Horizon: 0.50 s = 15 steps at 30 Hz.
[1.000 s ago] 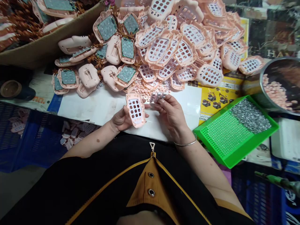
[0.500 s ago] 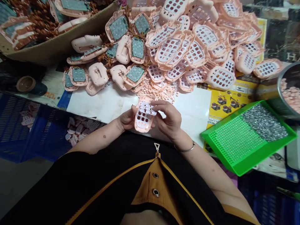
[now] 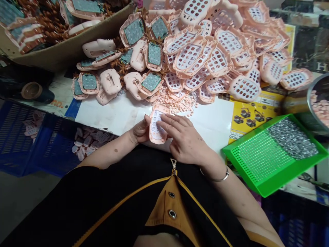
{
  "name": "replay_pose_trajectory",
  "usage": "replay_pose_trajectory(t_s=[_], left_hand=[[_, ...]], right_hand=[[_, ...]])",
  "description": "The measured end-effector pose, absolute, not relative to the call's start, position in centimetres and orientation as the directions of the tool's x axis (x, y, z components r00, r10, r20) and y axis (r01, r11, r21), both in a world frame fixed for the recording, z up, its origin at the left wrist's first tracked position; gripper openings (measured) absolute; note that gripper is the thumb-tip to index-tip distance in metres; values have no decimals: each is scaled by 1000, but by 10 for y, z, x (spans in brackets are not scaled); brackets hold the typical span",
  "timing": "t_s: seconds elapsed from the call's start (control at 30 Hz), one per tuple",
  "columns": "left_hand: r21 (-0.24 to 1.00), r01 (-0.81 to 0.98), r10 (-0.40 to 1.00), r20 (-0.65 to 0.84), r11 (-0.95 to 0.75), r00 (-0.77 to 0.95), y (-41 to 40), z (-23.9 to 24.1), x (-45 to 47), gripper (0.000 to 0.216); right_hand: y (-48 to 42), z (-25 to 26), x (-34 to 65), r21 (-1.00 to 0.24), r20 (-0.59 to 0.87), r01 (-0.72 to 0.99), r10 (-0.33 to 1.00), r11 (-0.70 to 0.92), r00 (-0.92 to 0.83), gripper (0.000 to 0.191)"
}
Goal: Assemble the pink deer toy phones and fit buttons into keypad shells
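My left hand grips the left edge of a pink plastic toy phone shell, its thumb on the near side. A white keypad sheet lies in the shell over its key holes. My right hand rests its stretched fingers on the right part of the keypad and covers some of it. Just beyond the shell, many tiny pink parts are scattered on the white work surface.
A heap of pink shells rises at the back. Left of it lie halves with green circuit boards and a cardboard box. A green tray of screws and a metal pot stand right. Blue crates sit below left.
The keypad sheet, earlier raised and pinched in my right hand, now lies flat in the shell. My right hand has turned palm down with its fingers laid over it.
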<state>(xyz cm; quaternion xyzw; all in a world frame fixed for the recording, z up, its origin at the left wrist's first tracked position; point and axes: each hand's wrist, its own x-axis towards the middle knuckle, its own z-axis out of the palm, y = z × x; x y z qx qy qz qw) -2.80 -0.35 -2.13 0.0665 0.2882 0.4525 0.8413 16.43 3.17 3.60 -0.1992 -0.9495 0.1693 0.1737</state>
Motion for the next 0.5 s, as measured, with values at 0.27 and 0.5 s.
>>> replay_pose_trajectory(t_s=[0.27, 0.5], left_hand=[[350, -755, 813, -422, 554, 400, -4, -22, -29, 83], [440, -770, 883, -304, 462, 357, -1, -24, -27, 81]], right_hand=[[8, 23, 152, -193, 203, 382, 418, 904, -885, 70], [3, 0, 140, -55, 417, 442, 423, 895, -804, 53]])
